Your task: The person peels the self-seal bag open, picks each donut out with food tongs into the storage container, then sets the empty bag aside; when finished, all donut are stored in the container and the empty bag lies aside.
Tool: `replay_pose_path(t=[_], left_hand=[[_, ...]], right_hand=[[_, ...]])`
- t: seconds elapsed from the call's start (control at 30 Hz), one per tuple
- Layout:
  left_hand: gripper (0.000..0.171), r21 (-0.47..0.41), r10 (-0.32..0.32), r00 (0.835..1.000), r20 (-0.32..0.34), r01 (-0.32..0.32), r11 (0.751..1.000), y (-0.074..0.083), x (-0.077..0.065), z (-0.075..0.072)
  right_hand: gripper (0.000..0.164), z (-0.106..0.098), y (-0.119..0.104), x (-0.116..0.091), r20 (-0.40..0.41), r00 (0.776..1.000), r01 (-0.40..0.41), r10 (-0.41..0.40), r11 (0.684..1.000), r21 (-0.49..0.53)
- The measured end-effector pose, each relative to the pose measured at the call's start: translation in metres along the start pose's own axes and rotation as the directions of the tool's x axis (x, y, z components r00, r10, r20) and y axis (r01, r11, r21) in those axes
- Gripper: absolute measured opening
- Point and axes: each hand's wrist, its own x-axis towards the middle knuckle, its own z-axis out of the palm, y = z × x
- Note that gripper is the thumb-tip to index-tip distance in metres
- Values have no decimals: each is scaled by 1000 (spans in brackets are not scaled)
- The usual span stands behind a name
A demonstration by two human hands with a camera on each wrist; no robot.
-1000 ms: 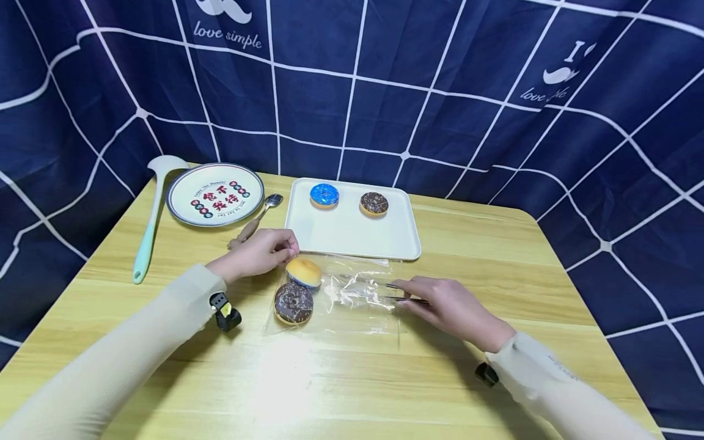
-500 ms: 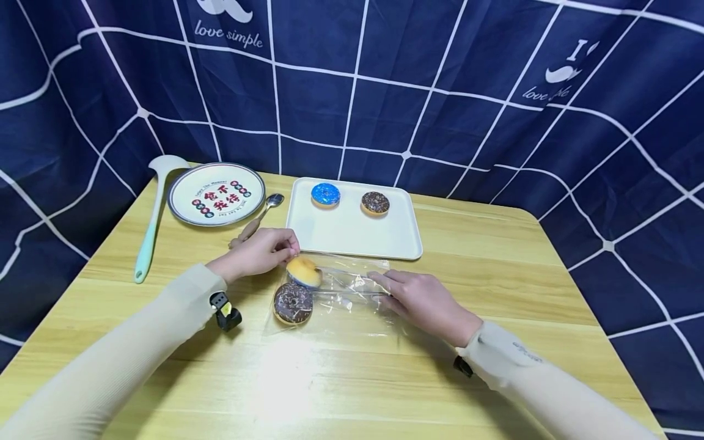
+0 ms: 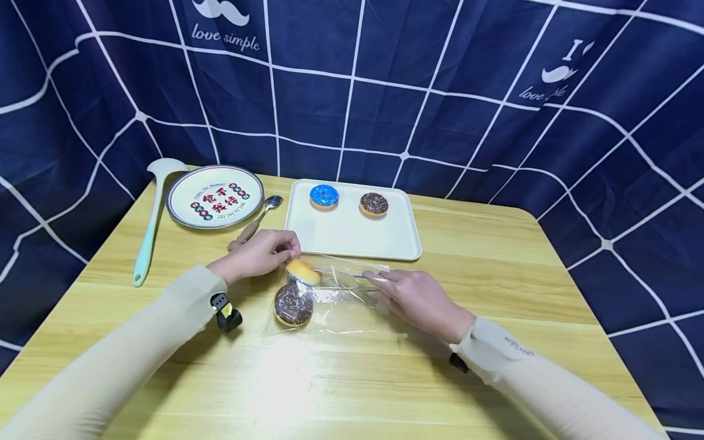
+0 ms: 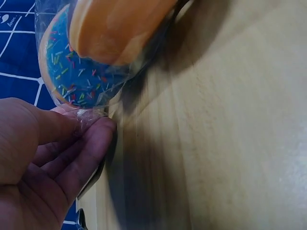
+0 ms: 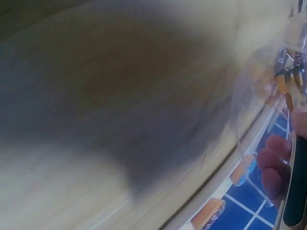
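My left hand (image 3: pixel 266 250) pinches the edge of a clear plastic bag (image 3: pixel 341 316), just behind the donuts inside it. One of these is a blue-iced donut (image 3: pixel 301 272), tilted so that its plain side shows in the head view; its sprinkled icing (image 4: pixel 79 81) faces the left wrist view. In front of it lies a chocolate donut (image 3: pixel 293 304). My right hand (image 3: pixel 415 296) grips a pair of slim tongs (image 5: pixel 295 191) at the bag's right end. The tongs' arms reach left inside the bag, tips right at the blue-iced donut.
A white tray (image 3: pixel 352 238) at the back bears a small blue donut (image 3: pixel 324 195) and a small chocolate donut (image 3: pixel 374 203). Further left lie a spoon (image 3: pixel 258 220), a printed plate (image 3: pixel 184 214) and a ladle (image 3: pixel 147 241). A blue curtain (image 3: pixel 308 98) closes off the back.
My right hand has moved left with the tongs, bringing their tips deeper into the bag to the blue-iced donut. The left hand keeps its pinch in place.
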Motion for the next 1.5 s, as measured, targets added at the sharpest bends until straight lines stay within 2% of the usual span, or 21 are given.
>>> replay_pose_path(t=[0.27,0.53,0.67,0.73,0.77,0.87,0.93,1.0,1.1,1.27,1.37,1.43,1.5], left_hand=[[13,-5,25,999,27,-25,1000,-2,2,-3],[11,63,8,1000,-5,-7,998,-1,-1,-2],[12,126,28,999,-28,-24,992,-2,-3,0],[13,127,39,999,-35,-34,991,-4,-4,0],[13,125,46,998,-38,-41,991,-5,-4,0],[13,122,53,998,-39,-48,991,-6,-4,-2],[13,129,56,998,-35,-51,990,-7,-4,-4],[14,140,53,998,-31,-48,989,-6,-3,-5],[14,143,48,999,-24,-44,989,-4,-2,-4],[14,113,31,1000,-5,-30,993,-4,-1,-2],[13,82,29,1000,8,-30,996,-3,0,-2],[12,64,31,999,14,-32,997,-2,0,-1],[12,51,27,1000,14,-28,998,-1,0,-2]], right_hand=[[38,-8,4,-5,-3,1000,1,-1,998,63],[33,-27,20,-23,82,995,-65,52,985,163],[34,-38,35,-41,145,985,-128,93,959,254],[34,-44,42,-50,189,972,-193,139,931,311],[35,-47,46,-54,220,962,-231,160,907,352],[37,-56,58,-64,316,927,-337,202,817,468],[38,-62,67,-71,363,912,-371,190,759,534],[35,-67,76,-77,389,909,-374,151,709,598],[31,-75,89,-88,409,906,-372,108,662,650],[32,-87,116,-110,455,886,-419,89,573,704],[35,-93,132,-120,457,886,-424,77,533,732],[37,-95,141,-123,448,891,-420,77,519,745],[37,-95,147,-123,447,888,-434,109,522,735]])
